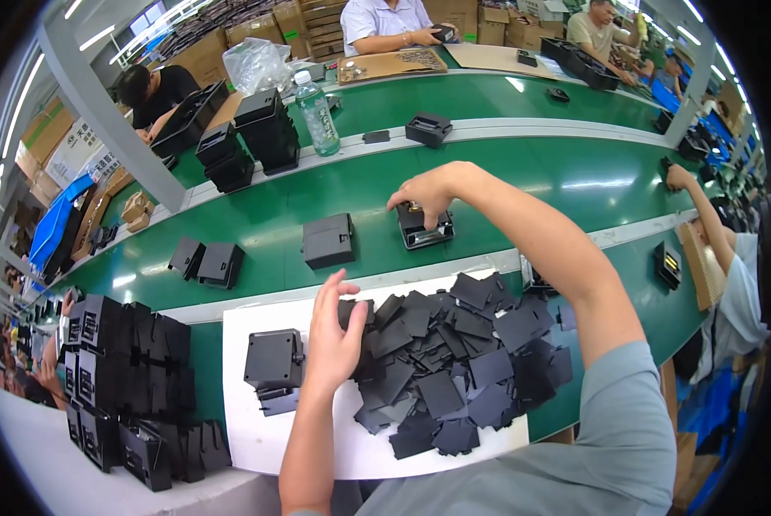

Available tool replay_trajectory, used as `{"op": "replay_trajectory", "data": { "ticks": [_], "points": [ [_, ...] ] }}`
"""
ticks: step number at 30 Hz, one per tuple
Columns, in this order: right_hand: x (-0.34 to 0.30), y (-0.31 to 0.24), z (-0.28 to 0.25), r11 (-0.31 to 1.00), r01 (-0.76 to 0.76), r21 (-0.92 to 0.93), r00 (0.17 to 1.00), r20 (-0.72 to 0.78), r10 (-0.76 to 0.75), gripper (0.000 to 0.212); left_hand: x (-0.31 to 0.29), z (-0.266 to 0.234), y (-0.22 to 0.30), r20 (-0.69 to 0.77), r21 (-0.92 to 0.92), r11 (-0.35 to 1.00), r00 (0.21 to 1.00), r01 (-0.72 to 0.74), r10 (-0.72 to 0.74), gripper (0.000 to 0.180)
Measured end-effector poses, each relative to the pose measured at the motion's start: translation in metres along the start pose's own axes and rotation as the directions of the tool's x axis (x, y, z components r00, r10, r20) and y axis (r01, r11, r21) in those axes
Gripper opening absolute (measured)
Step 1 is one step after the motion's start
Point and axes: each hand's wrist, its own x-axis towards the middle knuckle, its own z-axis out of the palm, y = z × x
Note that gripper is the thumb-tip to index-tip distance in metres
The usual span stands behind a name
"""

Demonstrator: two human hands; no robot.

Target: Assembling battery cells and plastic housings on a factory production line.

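My right hand [433, 191] reaches across to the green belt, fingers curled over an open black plastic box [426, 239] and gripping it. Metal parts show inside the box. My left hand [334, 334] is held above the white board [256, 443], fingers apart, holding nothing. Beside its fingertips is a small black part [351, 315], partly hidden. A large loose heap of flat black plastic covers [441, 391] lies just to the right of that hand. To its left sits a closed black box [274, 358], with another dark piece [278, 402] against its near side.
Stacked black boxes [127, 370] stand at the left. On the belt [506, 185] are a closed box [328, 241] and a pair of boxes [220, 264]. Beyond stand a bottle [317, 116] and stacked black cases [267, 129]. Co-workers sit across and to the right.
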Motion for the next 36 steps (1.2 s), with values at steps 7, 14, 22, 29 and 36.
{"op": "replay_trajectory", "data": {
  "ticks": [7, 14, 22, 29, 36],
  "points": [
    [-0.015, 0.004, 0.016, 0.892, 0.173, 0.418, 0.976, -0.196, -0.098, 0.077, -0.008, 0.0, -0.004, -0.015, -0.239, 0.969, 0.997, 0.065, -0.071, 0.041],
    [-0.09, -0.099, 0.018, 0.174, 0.446, 0.878, 0.894, -0.444, -0.051, 0.068, -0.007, 0.023, 0.024, -0.242, -0.094, 0.977, 0.956, -0.192, 0.165, 0.076],
    [-0.126, -0.137, 0.041, -0.074, 0.468, 0.881, 0.883, -0.47, -0.006, 0.058, -0.025, 0.027, 0.02, -0.214, -0.482, 0.834, 0.959, -0.269, 0.186, 0.086],
    [-0.131, -0.151, 0.053, 0.096, 0.442, 0.892, 0.885, -0.451, 0.116, 0.055, -0.032, 0.034, 0.031, -0.266, -0.257, 0.931, 0.945, -0.26, 0.19, 0.071],
    [-0.133, -0.122, 0.077, 0.533, 0.624, 0.571, 0.704, -0.707, -0.067, 0.054, -0.044, 0.039, 0.041, -0.13, -0.6, 0.785, 0.987, -0.152, 0.092, 0.053]
  ]
}}
